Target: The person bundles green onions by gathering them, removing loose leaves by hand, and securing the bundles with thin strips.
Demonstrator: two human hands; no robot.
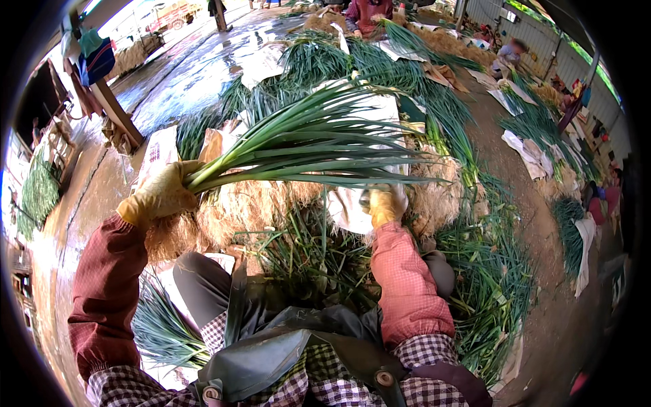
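A bunch of long green onions lies across the view in front of me, its leaves fanning out to the right. My left hand, in a yellow work glove, is closed around its pale stem end. Below the leaf tips is my right hand, also gloved in yellow. Its fingers look curled in, partly hidden by the leaves, and what they hold, if anything, does not show. Behind it lies a white sheet. Tan fibrous roots of piled onions hang under the held bunch.
Loose green leaves cover the ground at my right and between my knees. Another onion bunch rests by my left leg. More onions are heaped ahead. A post stands at the left, and a person sits at the far side.
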